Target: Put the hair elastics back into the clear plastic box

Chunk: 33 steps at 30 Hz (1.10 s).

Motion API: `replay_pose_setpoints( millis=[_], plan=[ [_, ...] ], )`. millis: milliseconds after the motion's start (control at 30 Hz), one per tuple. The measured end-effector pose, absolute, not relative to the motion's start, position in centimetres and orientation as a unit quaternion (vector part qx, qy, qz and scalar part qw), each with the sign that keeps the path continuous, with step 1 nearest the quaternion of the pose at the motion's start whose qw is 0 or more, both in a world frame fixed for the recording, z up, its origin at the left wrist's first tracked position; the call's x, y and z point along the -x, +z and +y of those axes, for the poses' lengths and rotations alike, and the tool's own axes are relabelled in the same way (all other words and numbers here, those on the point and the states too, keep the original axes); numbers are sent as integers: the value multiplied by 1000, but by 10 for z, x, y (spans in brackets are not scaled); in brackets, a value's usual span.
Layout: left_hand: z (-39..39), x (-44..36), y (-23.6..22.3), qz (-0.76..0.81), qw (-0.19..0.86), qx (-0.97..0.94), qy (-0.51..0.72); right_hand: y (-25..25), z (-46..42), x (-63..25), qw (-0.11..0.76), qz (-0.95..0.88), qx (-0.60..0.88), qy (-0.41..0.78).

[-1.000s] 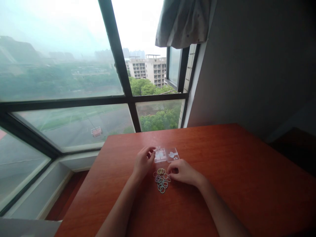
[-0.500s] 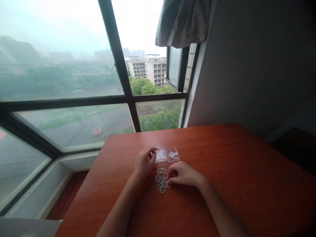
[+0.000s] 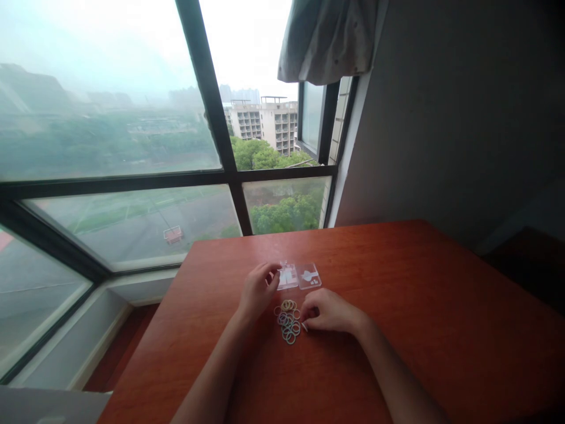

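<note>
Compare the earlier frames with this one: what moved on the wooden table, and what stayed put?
The right hand slid slightly left along the edge of the pile of small pastel elastic rings, fingertips now on a ring at the pile's right side; whether it grips one cannot be told. The left hand stayed at the left edge of the open clear plastic case. Case, pile and red-brown wooden table did not shift.

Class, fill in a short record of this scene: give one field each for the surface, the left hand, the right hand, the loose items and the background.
Surface: red-brown wooden table
Left hand: fingertips at the edge of a clear plastic case lying open
Right hand: fingers curled, touching the pile's right side
Loose items: small coloured elastic bands heaped between the hands
Background: large window, grey curtain
</note>
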<state>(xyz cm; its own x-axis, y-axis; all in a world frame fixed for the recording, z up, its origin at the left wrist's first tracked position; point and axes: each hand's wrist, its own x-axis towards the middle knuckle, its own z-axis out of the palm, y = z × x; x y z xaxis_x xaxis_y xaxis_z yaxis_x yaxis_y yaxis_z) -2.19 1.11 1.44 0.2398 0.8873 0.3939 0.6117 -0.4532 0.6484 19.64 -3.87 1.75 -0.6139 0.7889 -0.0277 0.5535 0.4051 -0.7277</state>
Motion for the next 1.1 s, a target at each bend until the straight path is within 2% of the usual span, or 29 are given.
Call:
replay_pose_setpoints(
  millis=[100, 267, 433, 733, 1100],
  plan=[
    [10, 21, 17, 484, 182, -768, 378, 16, -37, -195, 208, -813, 409, 359],
    [3, 15, 28, 446, 215, -782, 380, 16, -31, -194, 333, -745, 502, 288],
    [-8, 2, 38, 379, 278, -808, 356, 22, -27, -197, 392, -692, 554, 246],
    [-12, -10, 32, 389, 249, -819, 339, 22, -30, -194, 395, -700, 540, 248],
    [15, 23, 17, 507, 206, -719, 429, 18, -30, -192, 352, -727, 535, 247]
  ],
)
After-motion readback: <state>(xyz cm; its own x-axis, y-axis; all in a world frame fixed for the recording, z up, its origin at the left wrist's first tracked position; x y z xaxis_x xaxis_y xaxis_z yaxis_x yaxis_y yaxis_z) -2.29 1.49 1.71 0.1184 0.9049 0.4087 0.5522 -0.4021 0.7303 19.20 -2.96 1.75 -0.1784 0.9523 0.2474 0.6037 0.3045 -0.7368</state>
